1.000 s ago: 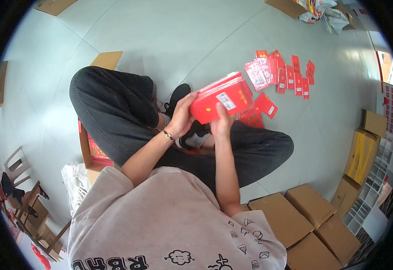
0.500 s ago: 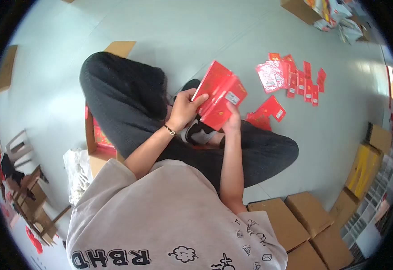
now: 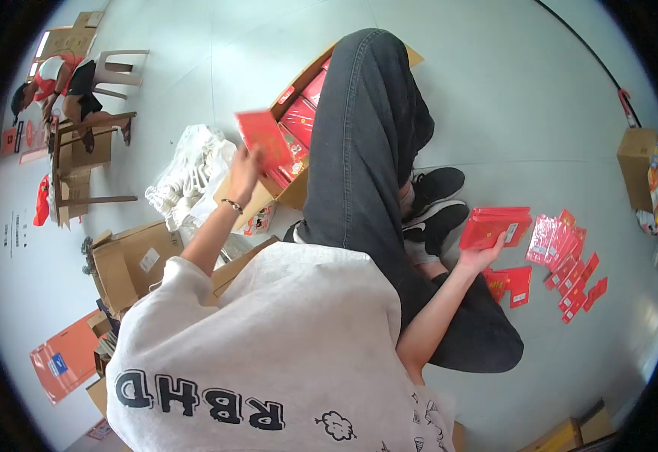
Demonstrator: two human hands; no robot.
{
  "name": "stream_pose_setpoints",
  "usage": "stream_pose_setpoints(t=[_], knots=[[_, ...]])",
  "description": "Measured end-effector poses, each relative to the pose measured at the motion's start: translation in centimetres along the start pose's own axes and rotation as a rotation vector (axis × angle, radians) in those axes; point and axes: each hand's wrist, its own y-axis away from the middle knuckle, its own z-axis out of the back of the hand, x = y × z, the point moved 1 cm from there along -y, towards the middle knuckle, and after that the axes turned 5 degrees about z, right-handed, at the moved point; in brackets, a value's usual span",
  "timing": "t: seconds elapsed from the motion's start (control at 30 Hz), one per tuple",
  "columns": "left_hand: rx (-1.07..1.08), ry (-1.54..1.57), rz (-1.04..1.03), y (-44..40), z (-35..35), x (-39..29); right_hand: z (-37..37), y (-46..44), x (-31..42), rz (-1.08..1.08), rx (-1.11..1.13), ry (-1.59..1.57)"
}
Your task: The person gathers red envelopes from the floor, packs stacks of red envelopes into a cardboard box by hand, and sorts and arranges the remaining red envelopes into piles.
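My left hand [image 3: 246, 175] is closed on a red envelope packet [image 3: 263, 138], slightly blurred. It hovers beside and partly over an open cardboard box [image 3: 293, 197] holding more red packets [image 3: 297, 120], partly hidden behind my raised left knee. Over by my other knee, my right hand [image 3: 482, 256] grips a stack of red packets [image 3: 497, 224] with a white label on the top one. Two loose red packets [image 3: 519, 286] lie on the floor just below that hand. Further right, several red packets [image 3: 562, 252] in clear wrap are spread in overlapping rows.
A white plastic bag [image 3: 193, 169] of pale cord-like items lies left of the box. Behind it stands a larger cardboard carton [image 3: 137, 260]. Another person [image 3: 62, 83] sits near a wooden table [image 3: 58, 166] at the far left. A filled carton [image 3: 638, 169] stands at the far right.
My hands have parted: both were on red packets in front of me. The left has carried one left to the box, and the right has moved rightward with the stack. The view has turned left.
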Motion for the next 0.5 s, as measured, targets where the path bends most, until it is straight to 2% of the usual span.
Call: stream_pose_setpoints(t=[0.07, 0.13, 0.2, 0.27, 0.3, 0.33, 0.4, 0.43, 0.5], knots=[[0.072, 0.096, 0.230, -0.4, -1.7, 4.8, -0.5, 0.5, -0.2, -0.004, -0.007, 0.028], [0.064, 0.260, 0.445, -0.3, -3.1, 5.8, -0.7, 0.8, -0.3, -0.040, 0.024, -0.009], [0.078, 0.266, 0.419, -2.0, -4.0, 7.3, -1.1, 1.0, -0.3, -0.038, 0.039, -0.002], [-0.011, 0.416, 0.552, -1.8, -5.2, 6.3, -1.0, 1.4, -0.3, -0.039, 0.048, 0.008], [-0.067, 0.376, 0.497, -3.4, -6.0, 8.9, -1.0, 1.4, -0.3, -0.024, 0.023, 0.028], [-0.142, 0.046, 0.385, -5.0, -6.3, 11.5, -1.1, 1.3, -0.3, -0.006, -0.003, 0.045], [-0.158, -0.192, 0.260, -6.0, -6.9, 13.0, -0.9, 1.3, -0.3, -0.011, -0.008, 0.023], [-0.158, -0.189, 0.260, -6.0, -6.7, 12.4, -0.8, 1.4, -0.3, -0.018, -0.015, 0.001], [0.252, -0.566, 0.281, -5.4, -6.0, 9.9, -0.8, 1.5, -0.3, -0.023, -0.005, 0.001]])
